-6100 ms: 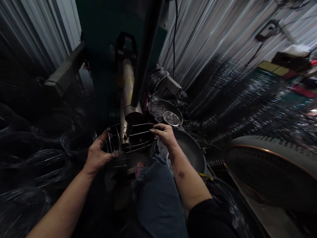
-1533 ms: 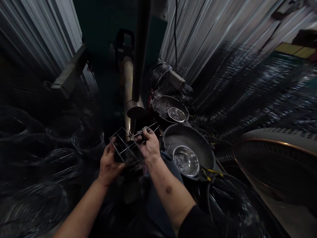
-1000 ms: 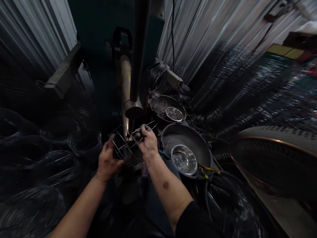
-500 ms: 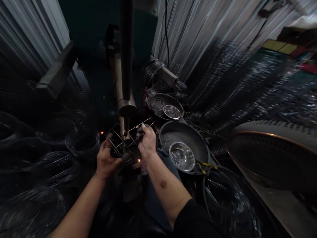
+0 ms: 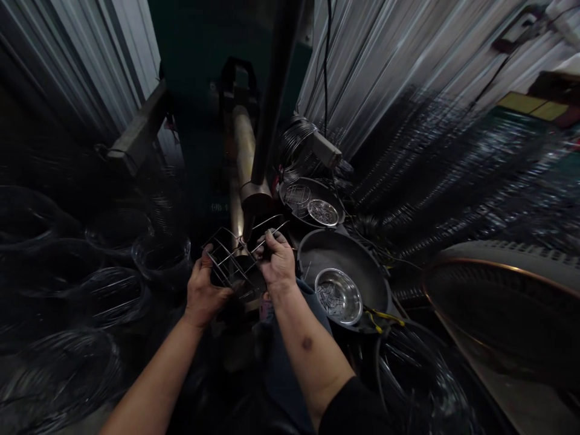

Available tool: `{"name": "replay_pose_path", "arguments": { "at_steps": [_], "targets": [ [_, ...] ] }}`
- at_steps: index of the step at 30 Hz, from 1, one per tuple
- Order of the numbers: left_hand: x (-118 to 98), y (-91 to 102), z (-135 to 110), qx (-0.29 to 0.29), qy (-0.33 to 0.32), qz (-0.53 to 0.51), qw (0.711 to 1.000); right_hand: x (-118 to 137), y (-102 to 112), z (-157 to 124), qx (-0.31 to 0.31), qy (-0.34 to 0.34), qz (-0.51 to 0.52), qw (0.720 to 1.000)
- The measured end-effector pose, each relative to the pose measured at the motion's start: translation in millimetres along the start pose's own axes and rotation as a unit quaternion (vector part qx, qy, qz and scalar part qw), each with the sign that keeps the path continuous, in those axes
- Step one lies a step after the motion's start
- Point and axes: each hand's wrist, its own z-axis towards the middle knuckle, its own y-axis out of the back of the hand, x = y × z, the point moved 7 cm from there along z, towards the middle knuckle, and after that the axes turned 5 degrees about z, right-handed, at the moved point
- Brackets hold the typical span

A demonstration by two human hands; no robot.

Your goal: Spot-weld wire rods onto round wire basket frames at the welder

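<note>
Left hand (image 5: pixel 206 293) and right hand (image 5: pixel 278 266) are both clamping fingers around the wire rack (image 5: pixel 232 266), holding it under the welder electrode (image 5: pixel 254 202). Probably light, stiff, slightly springy; gripping outer wires seems best.

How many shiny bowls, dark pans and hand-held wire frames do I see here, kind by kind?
Shiny steel bowls: 2
Dark pans: 2
Hand-held wire frame, gripped by left hand and right hand: 1
Total: 5

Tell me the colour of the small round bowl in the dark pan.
The small round bowl is shiny silver, clearest in the head view.
</note>
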Motion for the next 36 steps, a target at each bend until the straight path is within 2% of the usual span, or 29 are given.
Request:
{"name": "replay_pose_path", "arguments": {
  "at_steps": [11, 20, 26, 30, 36],
  "targets": [
    [4.6, -3.0, 7.1, 0.008, 0.03, -0.037, 0.999, -2.0, -8.8, 2.5, 0.005, -0.003, -0.03, 1.0],
    [8.9, -5.4, 15.7, 0.035, 0.088, -0.049, 0.994, -2.9, -14.3, 11.4, 0.019, 0.002, -0.026, 0.999],
    [12.5, -6.9, 18.9, 0.045, 0.096, -0.048, 0.993, -4.0, -15.7, 16.3, 0.012, -0.007, -0.024, 1.0],
    [12.3, -9.5, 17.4, 0.06, 0.098, -0.057, 0.992, -3.6, -18.1, 17.0, 0.03, -0.005, -0.028, 0.999],
    [12.3, -10.0, 15.2, 0.048, 0.096, -0.072, 0.992, -4.2, -17.0, 18.4, 0.029, -0.001, -0.021, 0.999]
  ]
}}
